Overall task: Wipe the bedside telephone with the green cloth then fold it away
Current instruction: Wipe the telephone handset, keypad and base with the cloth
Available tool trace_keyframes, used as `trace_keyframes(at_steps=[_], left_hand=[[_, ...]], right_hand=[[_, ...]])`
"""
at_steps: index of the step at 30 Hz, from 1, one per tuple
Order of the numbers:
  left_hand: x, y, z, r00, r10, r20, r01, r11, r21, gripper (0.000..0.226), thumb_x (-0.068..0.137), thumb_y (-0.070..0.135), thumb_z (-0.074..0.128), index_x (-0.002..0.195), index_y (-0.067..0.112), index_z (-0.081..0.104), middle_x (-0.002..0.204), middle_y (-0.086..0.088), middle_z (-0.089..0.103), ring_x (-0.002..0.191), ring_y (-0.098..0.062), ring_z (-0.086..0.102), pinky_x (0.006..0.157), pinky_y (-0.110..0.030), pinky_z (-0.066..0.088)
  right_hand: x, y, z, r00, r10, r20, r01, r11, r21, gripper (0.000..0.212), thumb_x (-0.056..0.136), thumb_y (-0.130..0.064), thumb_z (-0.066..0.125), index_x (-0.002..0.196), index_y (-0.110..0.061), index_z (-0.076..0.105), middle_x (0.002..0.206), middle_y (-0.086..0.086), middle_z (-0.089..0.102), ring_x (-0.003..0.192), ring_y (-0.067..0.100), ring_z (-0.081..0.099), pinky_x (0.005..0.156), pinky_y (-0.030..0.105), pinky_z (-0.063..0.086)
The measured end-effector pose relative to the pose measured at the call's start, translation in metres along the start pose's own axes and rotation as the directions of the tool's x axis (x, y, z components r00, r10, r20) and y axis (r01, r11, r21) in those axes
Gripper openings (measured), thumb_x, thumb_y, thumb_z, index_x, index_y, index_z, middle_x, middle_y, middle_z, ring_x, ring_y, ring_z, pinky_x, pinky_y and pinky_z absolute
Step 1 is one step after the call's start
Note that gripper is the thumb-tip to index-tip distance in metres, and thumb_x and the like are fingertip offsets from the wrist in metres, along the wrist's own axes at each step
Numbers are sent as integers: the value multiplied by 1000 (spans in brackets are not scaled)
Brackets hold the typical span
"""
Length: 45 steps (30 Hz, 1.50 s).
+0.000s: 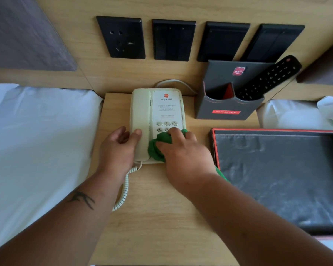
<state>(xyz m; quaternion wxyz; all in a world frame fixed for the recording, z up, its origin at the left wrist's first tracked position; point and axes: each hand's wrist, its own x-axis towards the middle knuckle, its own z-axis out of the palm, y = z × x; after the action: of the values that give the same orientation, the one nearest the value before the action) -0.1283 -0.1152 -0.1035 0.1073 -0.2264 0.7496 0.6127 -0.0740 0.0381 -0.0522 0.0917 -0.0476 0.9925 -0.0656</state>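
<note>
Wiping underway: your right hand bunches the green cloth on the telephone keypad; left hand fingers loosely curled, thumb steadying handset; folding remains.

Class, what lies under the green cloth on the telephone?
The green cloth, pressed by the right hand, covers the telephone's lower keypad. Keys 1 to 4 show above it; the remaining keys are hidden.
</note>
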Motion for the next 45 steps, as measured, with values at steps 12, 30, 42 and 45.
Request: trace_keyframes(at_steps=[12,30,42,45], left_hand=[[-2,4,2,1000,-4,30,3,1000,20,74,84,46,76,146,16,49,137,-2,65,109,-26,70,91,-52,59],[2,-4,2,1000,-20,16,21,997,-70,51,78,46,81,124,28,67,109,13,73,85,4,68,65,-18,54],[13,-14,0,999,7,44,-3,996,-94,78,77,45,82,142,14,53,104,12,66,85,7,59,51,-3,46],[15,-17,1,999,11,31,-9,997,-75,78,78,44,82,143,13,53,104,13,65,83,11,56,47,1,42]], right_hand=[[7,1,-27,999,-46,-16,45,995,-90,33,85,-18,50,112,-29,64,114,5,43,92,28,40,48,33,32],[-33,-29,4,978,-195,69,195,981,4,39,80,-18,40,107,-27,66,114,5,47,91,30,42,49,34,35],[-34,5,19,991,-94,96,103,991,-89,44,81,-15,37,115,-27,63,125,6,44,97,31,43,53,33,36],[-38,20,19,995,-31,91,41,993,-111,39,84,-15,47,117,-29,62,131,5,41,99,31,43,55,33,41]])
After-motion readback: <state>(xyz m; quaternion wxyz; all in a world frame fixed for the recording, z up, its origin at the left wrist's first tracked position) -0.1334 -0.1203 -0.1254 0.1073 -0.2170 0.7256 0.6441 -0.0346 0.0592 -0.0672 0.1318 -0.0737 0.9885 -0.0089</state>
